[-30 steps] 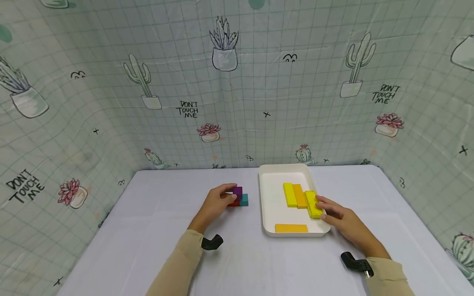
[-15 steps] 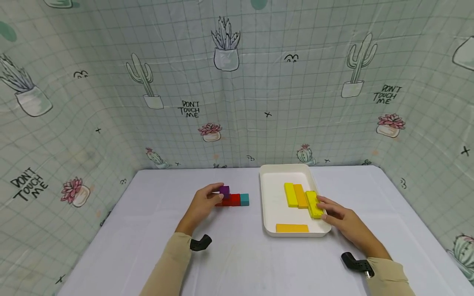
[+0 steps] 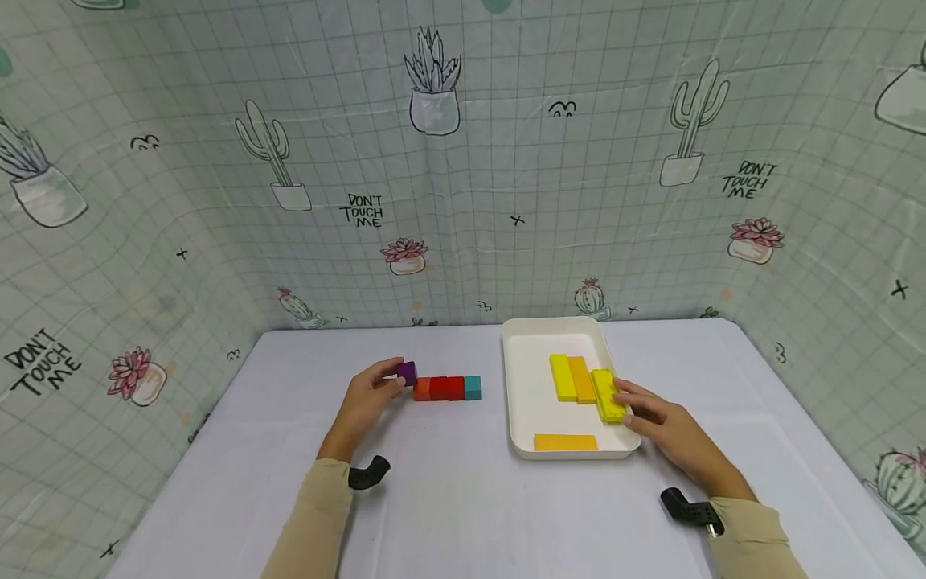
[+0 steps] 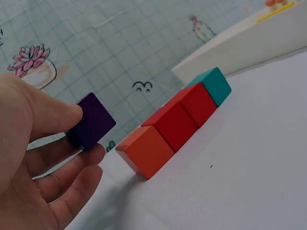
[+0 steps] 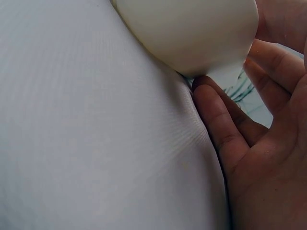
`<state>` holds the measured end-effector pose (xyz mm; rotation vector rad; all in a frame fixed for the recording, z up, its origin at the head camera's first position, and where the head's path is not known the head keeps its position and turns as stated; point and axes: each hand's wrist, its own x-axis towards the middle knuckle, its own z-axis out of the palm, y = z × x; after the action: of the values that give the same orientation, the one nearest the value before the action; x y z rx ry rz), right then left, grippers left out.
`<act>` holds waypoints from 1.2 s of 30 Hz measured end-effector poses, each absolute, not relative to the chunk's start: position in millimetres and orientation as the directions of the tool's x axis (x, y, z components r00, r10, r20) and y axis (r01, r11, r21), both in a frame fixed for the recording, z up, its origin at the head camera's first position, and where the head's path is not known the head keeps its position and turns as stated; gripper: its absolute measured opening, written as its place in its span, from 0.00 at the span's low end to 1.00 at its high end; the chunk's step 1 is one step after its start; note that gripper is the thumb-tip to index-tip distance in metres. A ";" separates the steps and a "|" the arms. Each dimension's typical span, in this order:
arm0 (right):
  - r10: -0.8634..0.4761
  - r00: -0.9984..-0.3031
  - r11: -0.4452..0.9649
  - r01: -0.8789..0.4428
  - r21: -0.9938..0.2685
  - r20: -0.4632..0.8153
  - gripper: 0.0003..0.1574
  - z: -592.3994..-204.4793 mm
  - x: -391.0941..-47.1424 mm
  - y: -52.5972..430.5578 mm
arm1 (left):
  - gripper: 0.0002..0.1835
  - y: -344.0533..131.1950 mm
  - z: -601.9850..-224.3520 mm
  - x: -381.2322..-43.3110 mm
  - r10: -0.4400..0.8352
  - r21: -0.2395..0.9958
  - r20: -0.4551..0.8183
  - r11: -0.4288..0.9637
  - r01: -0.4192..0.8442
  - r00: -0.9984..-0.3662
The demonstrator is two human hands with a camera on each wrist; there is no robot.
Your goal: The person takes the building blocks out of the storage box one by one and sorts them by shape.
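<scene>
In the left wrist view, my left hand (image 4: 38,158) pinches a purple cube (image 4: 93,120) between thumb and fingers. The cube hovers beside the left end of a row of touching cubes: an orange cube (image 4: 146,152), two red cubes (image 3: 446,388) and a teal cube (image 3: 473,388). My right hand (image 3: 673,434) rests at the right rim of a white tray (image 3: 524,418), its fingertips touching a yellow block (image 3: 608,396) inside. In the right wrist view, that hand's lower fingers (image 5: 220,120) lie outside the tray wall; the block is hidden there.
Inside the tray, another yellow block (image 3: 563,378) and an orange-yellow block (image 3: 581,380) lie side by side, with a second orange-yellow block (image 3: 566,442) along the near wall. A patterned cloth (image 3: 477,161) hangs behind and beside the white table (image 3: 463,515).
My left hand has carried the purple cube leftward, from above the row to just past its left end, uncovering the red and orange cubes. My right hand stays at the tray.
</scene>
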<state>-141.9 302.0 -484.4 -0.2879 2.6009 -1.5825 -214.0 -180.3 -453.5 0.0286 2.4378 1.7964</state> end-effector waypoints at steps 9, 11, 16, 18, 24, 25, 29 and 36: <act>-0.204 -0.979 0.454 -0.114 -0.884 0.022 0.28 -484.3 -142.3 302.2 | 0.25 -192.7 -461.2 -218.8 0.054 0.938 -0.070 0.344 -0.047 -0.996; -0.205 -0.978 0.452 -0.115 -0.885 0.022 0.28 -483.6 -142.3 302.1 | 0.24 -194.0 -462.6 -219.9 0.046 0.932 -0.077 0.359 -0.056 -0.996; -0.207 -0.978 0.447 -0.110 -0.888 0.018 0.28 -483.4 -142.2 302.0 | 0.24 -196.5 -466.4 -221.4 0.062 0.921 -0.078 0.387 -0.048 -0.995; -0.206 -0.979 0.448 -0.104 -0.888 0.011 0.29 -483.5 -142.0 301.9 | 0.24 -196.8 -468.3 -222.1 0.074 0.914 -0.076 0.405 -0.040 -0.994; -0.199 -0.980 0.460 -0.094 -0.883 0.001 0.30 -483.4 -141.3 301.0 | 0.23 -196.9 -474.7 -225.3 0.089 0.857 -0.068 0.515 -0.012 -0.994; -0.198 -0.980 0.458 -0.097 -0.884 0.005 0.29 -483.4 -141.4 300.8 | 0.23 -197.0 -475.3 -225.4 0.088 0.848 -0.067 0.530 -0.010 -0.994; -0.197 -0.980 0.459 -0.109 -0.882 0.019 0.29 -484.2 -141.6 300.6 | 0.23 -197.0 -476.2 -224.6 0.092 0.832 -0.068 0.555 -0.005 -0.993; -0.195 -0.981 0.468 -0.103 -0.878 0.011 0.29 -485.0 -141.0 300.8 | 0.23 -196.3 -476.4 -222.5 0.102 0.816 -0.075 0.578 -0.002 -0.992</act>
<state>-141.0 300.8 -485.0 -0.2662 2.6133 -1.5524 -222.5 -196.3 -476.4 0.0855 2.6881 1.3903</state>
